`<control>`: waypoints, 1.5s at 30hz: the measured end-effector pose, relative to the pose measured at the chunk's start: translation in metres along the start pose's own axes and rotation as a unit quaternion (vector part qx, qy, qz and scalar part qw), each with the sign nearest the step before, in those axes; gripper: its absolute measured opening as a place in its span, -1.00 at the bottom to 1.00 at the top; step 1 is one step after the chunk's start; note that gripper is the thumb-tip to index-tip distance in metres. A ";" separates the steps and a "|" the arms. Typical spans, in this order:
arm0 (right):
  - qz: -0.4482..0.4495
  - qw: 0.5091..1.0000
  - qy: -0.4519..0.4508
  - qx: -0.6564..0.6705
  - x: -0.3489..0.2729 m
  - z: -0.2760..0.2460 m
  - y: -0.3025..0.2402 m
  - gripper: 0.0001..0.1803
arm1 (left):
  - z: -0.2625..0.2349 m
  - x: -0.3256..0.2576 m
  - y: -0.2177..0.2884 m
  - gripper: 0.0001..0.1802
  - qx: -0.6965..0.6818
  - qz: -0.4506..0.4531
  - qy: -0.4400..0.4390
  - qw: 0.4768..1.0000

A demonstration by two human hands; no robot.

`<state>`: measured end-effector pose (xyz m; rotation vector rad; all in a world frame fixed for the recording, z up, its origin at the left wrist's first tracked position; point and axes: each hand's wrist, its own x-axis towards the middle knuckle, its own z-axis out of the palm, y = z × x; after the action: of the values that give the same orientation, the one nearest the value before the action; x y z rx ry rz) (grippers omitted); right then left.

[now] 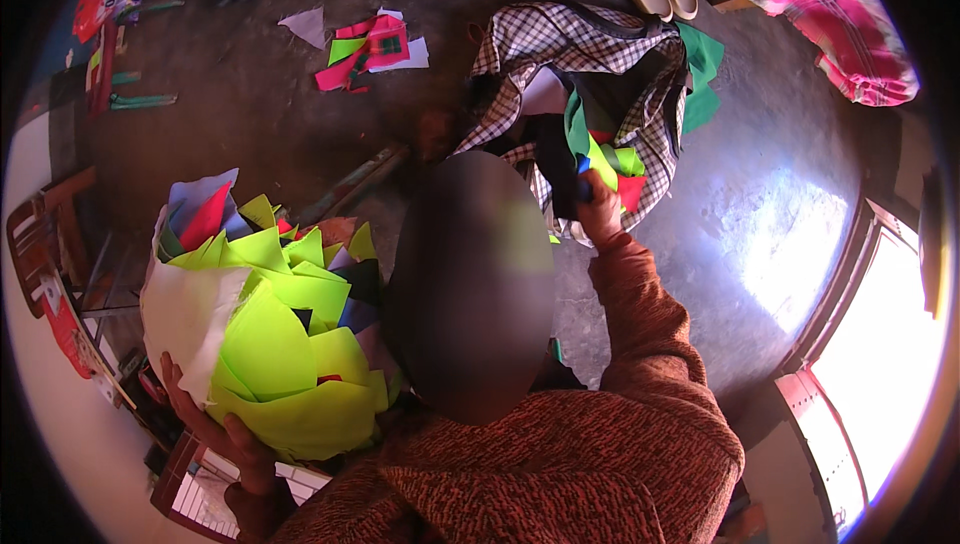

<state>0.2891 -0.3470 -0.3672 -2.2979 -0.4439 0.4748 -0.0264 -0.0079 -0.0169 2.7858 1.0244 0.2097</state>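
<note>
sweater point(570, 464), left hand point(222, 439) against sack point(185, 314)

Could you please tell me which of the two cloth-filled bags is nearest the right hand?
The checked bag: the right hand is at its opening, while the white sack, filled mostly with lime-yellow pieces, has the left hand against it.

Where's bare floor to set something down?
Floor right of the checkered bag, toward the bright opening; also between the loose scraps and the stuffed white sack. Crowded: the bag's mouth, by the right hand, and the sack.
</note>
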 end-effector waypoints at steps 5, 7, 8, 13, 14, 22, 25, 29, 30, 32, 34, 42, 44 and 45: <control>0.069 0.990 -0.034 0.116 0.047 -0.006 0.000 -0.52 | 0.001 0.006 0.009 -0.25 -0.021 -0.038 -0.005 0.999; 0.083 0.996 -0.011 0.018 0.050 0.000 0.008 -0.46 | -0.001 0.005 0.011 -0.22 -0.026 -0.051 -0.015 0.998; 0.103 0.994 -0.016 -0.023 0.052 0.003 0.023 -0.44 | -0.003 0.004 0.013 -0.20 -0.025 -0.058 -0.020 0.998; 0.238 0.940 0.000 -0.244 0.035 0.002 0.095 -0.40 | 0.000 0.006 0.017 -0.20 -0.057 -0.082 -0.018 0.995; 0.247 0.940 0.000 -0.236 0.032 0.003 0.106 -0.36 | 0.000 0.007 0.022 -0.19 -0.067 -0.092 -0.017 0.993; 0.147 0.974 0.120 -0.123 0.039 0.030 0.108 -0.41 | 0.001 0.014 0.026 -0.21 -0.072 -0.043 -0.016 0.996; 0.139 0.979 0.142 -0.052 0.044 -0.003 0.081 -0.47 | 0.003 0.020 0.030 -0.21 -0.053 -0.025 -0.005 0.998; 0.138 0.966 0.128 0.176 0.049 -0.059 0.083 -0.54 | 0.003 0.016 0.022 -0.17 -0.056 -0.039 0.003 0.998; 0.137 0.935 0.131 0.301 0.050 -0.074 0.060 -0.57 | 0.003 0.016 0.022 -0.15 -0.053 -0.045 0.005 0.998; 0.113 0.896 0.137 0.406 0.049 -0.104 0.037 -0.58 | 0.005 0.014 0.024 -0.17 -0.045 -0.054 0.005 0.998; 0.113 0.874 0.140 0.451 0.038 -0.130 0.020 -0.57 | 0.001 0.018 0.023 -0.22 -0.019 -0.042 0.002 0.999; 0.153 0.875 0.006 0.459 -0.015 -0.132 0.005 -0.54 | 0.002 0.018 0.029 -0.31 -0.026 -0.002 0.015 1.000; 0.202 0.866 -0.009 0.457 -0.029 -0.104 -0.006 -0.47 | -0.001 0.018 0.031 -0.32 -0.021 0.001 0.017 1.000; 0.209 0.864 -0.033 0.457 -0.034 -0.085 0.004 -0.41 | -0.001 0.016 0.029 -0.32 -0.018 0.003 0.020 1.000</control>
<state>0.2985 -0.4154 -0.3069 -1.4237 0.2477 0.7740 0.0039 -0.0192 -0.0090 2.7638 1.0119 0.2831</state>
